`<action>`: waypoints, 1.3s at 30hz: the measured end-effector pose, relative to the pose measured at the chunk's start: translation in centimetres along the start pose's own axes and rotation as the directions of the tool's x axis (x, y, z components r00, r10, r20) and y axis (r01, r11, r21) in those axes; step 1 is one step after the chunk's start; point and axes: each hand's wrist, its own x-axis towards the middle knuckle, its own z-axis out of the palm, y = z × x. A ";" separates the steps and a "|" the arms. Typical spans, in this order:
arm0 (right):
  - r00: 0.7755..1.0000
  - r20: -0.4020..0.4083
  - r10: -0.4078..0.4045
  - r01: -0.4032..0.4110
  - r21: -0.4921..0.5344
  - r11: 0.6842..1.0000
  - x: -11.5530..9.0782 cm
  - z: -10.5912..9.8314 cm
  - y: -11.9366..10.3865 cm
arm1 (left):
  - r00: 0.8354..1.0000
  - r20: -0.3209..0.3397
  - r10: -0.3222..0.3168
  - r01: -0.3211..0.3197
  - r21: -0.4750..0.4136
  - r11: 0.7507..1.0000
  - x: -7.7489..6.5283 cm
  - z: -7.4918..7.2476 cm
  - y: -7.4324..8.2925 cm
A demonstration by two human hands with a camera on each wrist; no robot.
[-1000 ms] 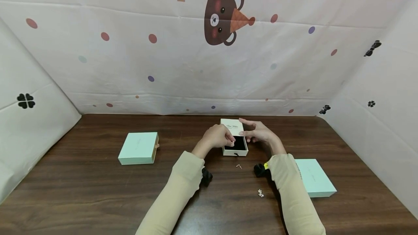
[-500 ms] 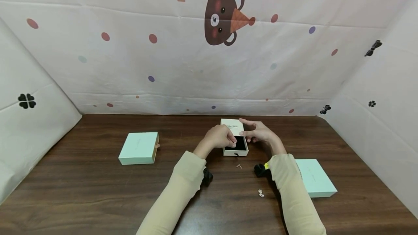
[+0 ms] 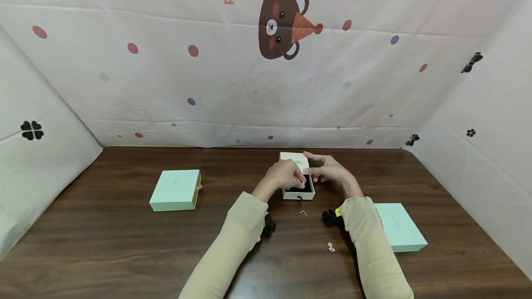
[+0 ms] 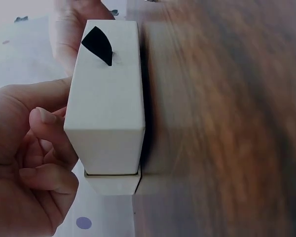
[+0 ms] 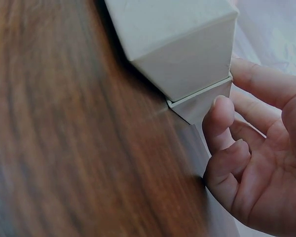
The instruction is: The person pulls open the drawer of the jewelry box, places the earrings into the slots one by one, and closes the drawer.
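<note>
A small white drawer box lies in the middle of the table, its black-lined tray pulled out toward me from a printed sleeve. Over the tray, my left hand pinches a tiny pale thing that looks like an earring; the fingers hide most of it. My right hand holds the sleeve at its right side, thumb on top and forefinger toward the far edge. From the left wrist view, the box's front shows a black pull ribbon. The tray's inside is hidden in both wrist views.
Small earrings lie just in front of the box, and a little pale cluster of jewellery sits nearer me. A mint-green box stands on the left, another mint box beside the right sleeve. Printed cloth walls the table.
My left hand has shifted slightly to the right across the black tray, still pinching. The right hand keeps its place on the box, and the box has not moved.
</note>
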 end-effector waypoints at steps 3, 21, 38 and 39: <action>1.000 0.010 0.004 -0.005 0.014 1.000 -0.6 0.2 -0.8 | 1.000 -0.004 0.001 -0.001 0.021 1.000 0.1 0.2 0.1; 1.000 0.009 0.011 -0.011 0.008 1.000 -0.8 0.3 -1.0 | 1.000 -0.024 0.010 -0.007 0.102 0.995 0.1 0.5 0.2; 1.000 -0.018 -0.014 0.014 -0.029 0.999 -0.1 0.1 0.0 | 0.998 -0.050 0.037 -0.035 0.049 0.998 -0.2 0.4 0.2; 1.000 -0.018 -0.014 0.014 -0.031 0.999 -0.1 0.1 0.0 | 0.997 -0.056 0.046 -0.045 0.021 0.999 -0.3 0.3 0.1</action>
